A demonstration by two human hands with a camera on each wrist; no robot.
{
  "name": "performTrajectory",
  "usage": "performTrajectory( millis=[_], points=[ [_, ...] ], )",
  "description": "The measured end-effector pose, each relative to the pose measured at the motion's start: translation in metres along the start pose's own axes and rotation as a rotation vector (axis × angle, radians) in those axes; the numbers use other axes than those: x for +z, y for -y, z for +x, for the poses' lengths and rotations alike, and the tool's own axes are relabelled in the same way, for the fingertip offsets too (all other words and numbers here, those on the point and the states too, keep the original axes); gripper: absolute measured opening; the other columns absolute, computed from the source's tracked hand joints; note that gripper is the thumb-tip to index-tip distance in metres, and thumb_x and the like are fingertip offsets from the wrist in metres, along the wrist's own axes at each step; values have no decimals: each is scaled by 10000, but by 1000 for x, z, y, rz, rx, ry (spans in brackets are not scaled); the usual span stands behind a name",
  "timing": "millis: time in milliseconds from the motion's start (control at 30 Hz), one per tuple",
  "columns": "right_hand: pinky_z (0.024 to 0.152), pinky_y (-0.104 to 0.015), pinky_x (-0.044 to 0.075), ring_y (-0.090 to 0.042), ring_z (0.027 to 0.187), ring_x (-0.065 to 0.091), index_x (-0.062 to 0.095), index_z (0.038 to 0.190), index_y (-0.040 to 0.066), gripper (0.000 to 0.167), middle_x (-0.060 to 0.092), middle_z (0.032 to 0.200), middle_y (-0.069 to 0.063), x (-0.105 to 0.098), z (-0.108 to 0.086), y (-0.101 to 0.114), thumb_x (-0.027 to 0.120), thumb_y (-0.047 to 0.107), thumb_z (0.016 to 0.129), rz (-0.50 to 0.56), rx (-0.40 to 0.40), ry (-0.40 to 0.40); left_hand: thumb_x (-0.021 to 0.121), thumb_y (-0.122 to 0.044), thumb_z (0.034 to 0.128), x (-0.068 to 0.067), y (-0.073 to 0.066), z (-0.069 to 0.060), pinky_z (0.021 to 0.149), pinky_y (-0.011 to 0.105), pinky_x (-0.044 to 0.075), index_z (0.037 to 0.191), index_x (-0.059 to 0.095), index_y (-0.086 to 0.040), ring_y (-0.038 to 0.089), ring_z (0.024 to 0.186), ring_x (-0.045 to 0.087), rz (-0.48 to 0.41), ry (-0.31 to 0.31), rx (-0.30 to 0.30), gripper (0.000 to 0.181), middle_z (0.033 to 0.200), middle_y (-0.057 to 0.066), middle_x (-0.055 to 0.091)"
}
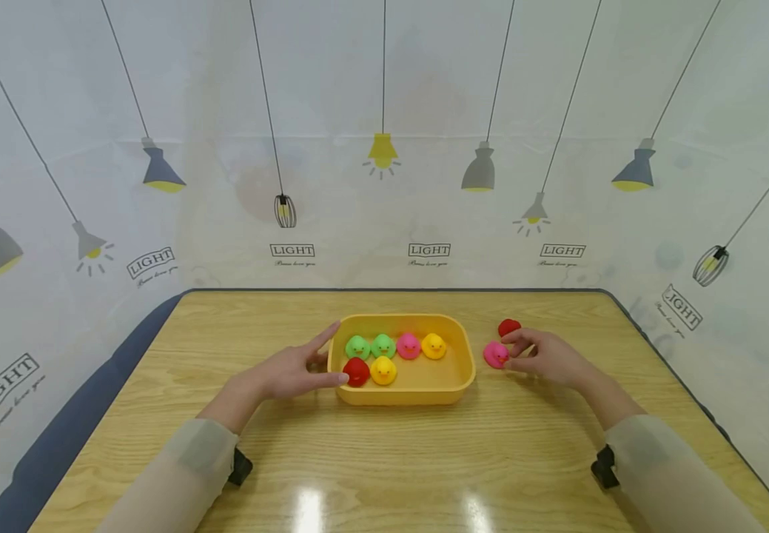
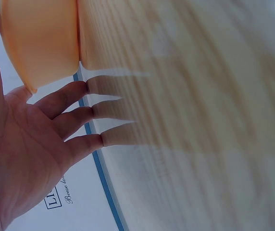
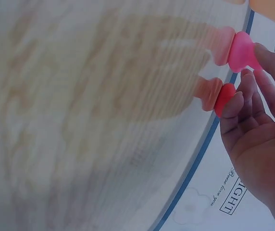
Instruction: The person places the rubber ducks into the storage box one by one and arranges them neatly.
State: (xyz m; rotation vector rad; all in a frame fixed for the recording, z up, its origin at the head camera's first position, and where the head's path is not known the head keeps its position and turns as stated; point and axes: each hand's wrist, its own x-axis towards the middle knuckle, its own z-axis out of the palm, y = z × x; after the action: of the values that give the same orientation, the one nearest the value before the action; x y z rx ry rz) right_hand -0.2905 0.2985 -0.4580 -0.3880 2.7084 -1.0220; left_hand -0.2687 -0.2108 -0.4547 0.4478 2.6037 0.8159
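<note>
A yellow plastic bin (image 1: 400,397) sits on the table with several rubber ducks inside. My left hand (image 1: 294,370) spans its left end, thumb over the near rim and index finger at the far corner. The other fingers (image 2: 75,118) are spread, nearly straight, with their tips at the tabletop. To the right of the bin, my right hand (image 1: 547,359) pinches a pink rubber duck (image 1: 494,354) between thumb and finger, the duck low against the tabletop. Just behind is a red rubber duck (image 1: 508,327), close to the remaining fingers (image 3: 232,108) in the right wrist view.
The bin's back row has two green ducks (image 1: 358,348), a pink duck (image 1: 408,346) and a yellow duck (image 1: 434,346). In front are a red duck (image 1: 356,372) and a yellow duck (image 1: 383,371). A lamp-printed curtain (image 1: 357,215) surrounds the wooden table (image 1: 384,459).
</note>
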Motion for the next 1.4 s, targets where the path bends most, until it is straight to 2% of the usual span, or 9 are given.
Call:
performTrajectory(
  millis=[400, 733, 933, 1067, 1400],
  points=[
    [685, -287, 579, -225, 860, 608, 706, 1382, 75, 470, 706, 1118, -98, 2, 5, 2, 856, 257, 975, -7, 31, -7, 630, -857, 923, 0, -3, 0, 1256, 757, 341, 1743, 14, -527, 487, 1555, 479, 7, 6, -2, 1078, 1657, 140, 565],
    [656, -273, 562, -205, 823, 601, 716, 1333, 42, 450, 709, 1092, -102, 4, 4, 3, 868, 247, 962, -15, 0, -23, 641, -837, 932, 0, -4, -1, 1261, 753, 340, 1740, 22, -538, 479, 1558, 478, 1, 6, -3, 1060, 1660, 142, 560],
    [677, -271, 524, -217, 874, 586, 721, 1314, 94, 425, 716, 1116, -79, 1, 2, 6, 855, 308, 973, -53, 3, -56, 646, -816, 946, 0, -4, -1, 1257, 748, 351, 1741, 23, -534, 481, 1551, 487, 3, 4, -3, 1049, 1657, 154, 561],
    [727, -279, 497, -219, 911, 571, 724, 1327, 105, 421, 723, 1127, -66, 0, -2, 15, 839, 326, 987, -62, -26, -86, 643, -837, 932, 0, -3, 0, 1252, 746, 359, 1744, 25, -526, 484, 1541, 496, 3, 2, 0, 1068, 1644, 161, 574],
    [695, -269, 483, -209, 871, 567, 747, 1327, 104, 438, 746, 1053, -35, -1, -11, 49, 842, 365, 988, -9, -126, -140, 644, -842, 927, 1, -2, 0, 1250, 742, 366, 1743, 22, -527, 474, 1533, 508, 1, -1, -6, 1074, 1638, 153, 584]
  ],
)
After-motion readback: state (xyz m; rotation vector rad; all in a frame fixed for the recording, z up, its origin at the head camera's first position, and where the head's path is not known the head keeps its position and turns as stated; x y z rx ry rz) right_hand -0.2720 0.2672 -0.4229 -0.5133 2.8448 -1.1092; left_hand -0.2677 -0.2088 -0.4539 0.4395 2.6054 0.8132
